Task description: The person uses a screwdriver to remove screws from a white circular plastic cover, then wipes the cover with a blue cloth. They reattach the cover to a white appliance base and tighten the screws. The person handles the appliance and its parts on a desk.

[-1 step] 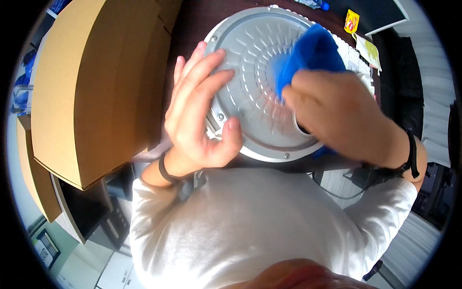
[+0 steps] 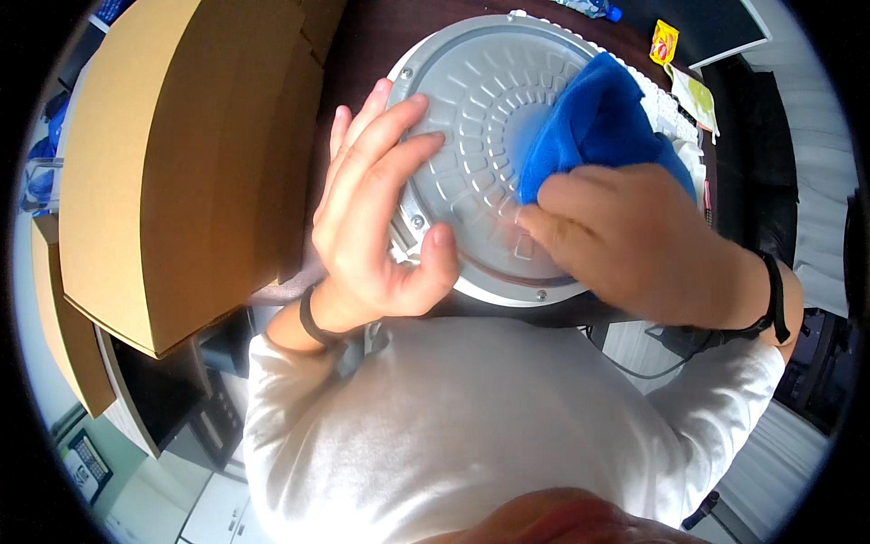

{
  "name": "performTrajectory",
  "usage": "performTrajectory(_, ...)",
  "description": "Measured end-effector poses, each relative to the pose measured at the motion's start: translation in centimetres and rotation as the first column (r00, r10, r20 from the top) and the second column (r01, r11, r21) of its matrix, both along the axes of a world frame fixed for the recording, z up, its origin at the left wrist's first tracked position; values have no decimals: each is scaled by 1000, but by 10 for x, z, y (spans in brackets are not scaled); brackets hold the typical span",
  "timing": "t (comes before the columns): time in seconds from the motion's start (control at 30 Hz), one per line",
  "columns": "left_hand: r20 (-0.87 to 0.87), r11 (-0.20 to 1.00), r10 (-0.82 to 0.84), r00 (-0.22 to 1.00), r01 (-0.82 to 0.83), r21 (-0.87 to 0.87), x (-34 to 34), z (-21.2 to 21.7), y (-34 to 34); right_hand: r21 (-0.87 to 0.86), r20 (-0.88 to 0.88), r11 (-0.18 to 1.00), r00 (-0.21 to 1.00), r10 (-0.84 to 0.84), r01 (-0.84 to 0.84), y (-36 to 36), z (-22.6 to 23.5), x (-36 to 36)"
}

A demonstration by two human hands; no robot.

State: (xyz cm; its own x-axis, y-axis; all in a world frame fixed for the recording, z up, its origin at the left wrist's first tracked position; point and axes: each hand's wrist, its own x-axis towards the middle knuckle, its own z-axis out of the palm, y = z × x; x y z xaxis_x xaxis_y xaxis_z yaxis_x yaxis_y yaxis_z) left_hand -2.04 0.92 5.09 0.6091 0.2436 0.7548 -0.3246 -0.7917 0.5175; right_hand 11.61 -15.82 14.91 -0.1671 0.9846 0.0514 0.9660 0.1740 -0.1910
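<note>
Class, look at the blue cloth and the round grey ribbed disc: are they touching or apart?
Touching. The head view shows the right hand pressing the blue cloth flat onto the ribbed face of the grey disc, with no gap between them.

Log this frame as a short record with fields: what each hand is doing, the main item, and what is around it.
Main item: round grey ribbed metal lid, flat face toward the camera
Left hand: left hand spread open on the lid's left side, thumb hooked at its lower edge
Right hand: right hand pressing a blue cloth against the lid's right half
Wrists: dark band on each wrist
Left of the lid: large cardboard box
Beneath: dark tabletop
Top right: small yellow packet
</note>
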Motion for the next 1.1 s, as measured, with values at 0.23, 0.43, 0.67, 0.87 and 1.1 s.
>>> performTrajectory(0.23, -23, 1000, -15, 1000, 14, -17, -1, 1, 0, 16, -222, 966, 943, -248, 258, 0, -1, 18)
performTrajectory(0.43, -6, 1000, -16, 1000, 16, -18, -3, -2, 2, 15, -147, 940, 930, -336, 342, -2, 2, 11)
performTrajectory(0.67, 6, 999, -17, 1000, 17, -34, -3, -1, 1, -46, -125, 979, 971, -202, 198, 0, 5, 2)
performTrajectory(0.87, 14, 1000, -4, 1000, 5, -23, -1, -3, 0, -102, -103, 989, 988, -119, 109, -3, 4, -2)
performTrajectory(1.1, -6, 1000, -6, 1000, 6, -28, -3, -1, -1, -50, -2, 997, 998, -65, 65, 0, 3, 10)
